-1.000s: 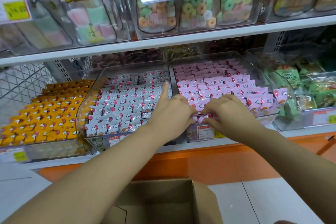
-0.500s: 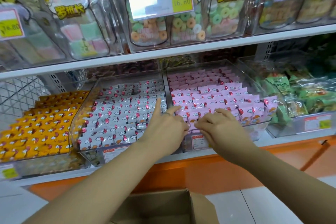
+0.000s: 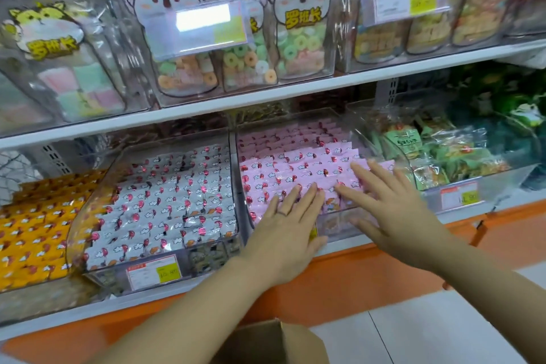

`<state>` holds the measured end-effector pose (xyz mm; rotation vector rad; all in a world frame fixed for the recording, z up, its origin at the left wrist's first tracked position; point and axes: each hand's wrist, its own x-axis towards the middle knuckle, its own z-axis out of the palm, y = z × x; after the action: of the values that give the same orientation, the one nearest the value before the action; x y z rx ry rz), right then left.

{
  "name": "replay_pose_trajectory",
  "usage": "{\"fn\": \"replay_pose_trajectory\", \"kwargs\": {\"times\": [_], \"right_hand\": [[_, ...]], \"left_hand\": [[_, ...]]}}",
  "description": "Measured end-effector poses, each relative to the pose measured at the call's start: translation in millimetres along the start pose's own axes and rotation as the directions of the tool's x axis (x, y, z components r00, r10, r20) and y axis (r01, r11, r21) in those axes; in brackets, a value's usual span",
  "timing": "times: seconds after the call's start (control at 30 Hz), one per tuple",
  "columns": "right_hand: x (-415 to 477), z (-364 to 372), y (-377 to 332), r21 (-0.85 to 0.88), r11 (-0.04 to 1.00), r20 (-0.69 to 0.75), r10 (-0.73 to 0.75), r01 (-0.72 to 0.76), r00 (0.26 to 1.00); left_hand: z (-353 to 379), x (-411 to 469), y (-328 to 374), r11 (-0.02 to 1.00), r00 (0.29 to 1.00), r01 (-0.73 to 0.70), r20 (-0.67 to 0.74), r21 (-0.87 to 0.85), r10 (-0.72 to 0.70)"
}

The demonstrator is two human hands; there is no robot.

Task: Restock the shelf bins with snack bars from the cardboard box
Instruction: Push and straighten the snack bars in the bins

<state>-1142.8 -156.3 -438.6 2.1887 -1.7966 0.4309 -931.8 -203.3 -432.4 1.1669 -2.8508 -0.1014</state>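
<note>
One open flap of the cardboard box [image 3: 274,343] shows nearest, below the clear bin [image 3: 334,223]; both hands lie flat on the pink snack bars [image 3: 295,162] at that bin's front; the left hand [image 3: 288,233] rests with fingers straight and close together, holding nothing; the right hand [image 3: 390,210], just beside it, spreads its fingers wide over the same wrappers, gripping nothing; left of the bin sit white-wrapped bars [image 3: 165,204], their price tag [image 3: 153,272] too blurred to read; above the bin, on the upper shelf, koala-shaped bags [image 3: 298,18] of ring sweets read 罗班长.
</note>
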Motion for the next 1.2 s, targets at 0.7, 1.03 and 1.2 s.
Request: {"fn": "replay_pose_trajectory", "kwargs": {"times": [0.7,1.03,1.2], "right_hand": [[9,2,13,-0.071,0.992,0.243,-0.088,0.109,0.966],[-9,-30,44,0.518,0.814,0.018,0.297,-0.263,0.955],[7,-1,33,0.862,0.315,0.135,0.612,-0.397,0.780]], "left_hand": [[-24,16,-6,0.990,0.974,-0.050,0.226,0.135,0.019],[-50,63,47,0.984,0.992,-0.066,-0.119,-0.167,0.046],[-33,106,72,0.971,0.997,-0.008,-0.082,-0.240,-0.012]]}}
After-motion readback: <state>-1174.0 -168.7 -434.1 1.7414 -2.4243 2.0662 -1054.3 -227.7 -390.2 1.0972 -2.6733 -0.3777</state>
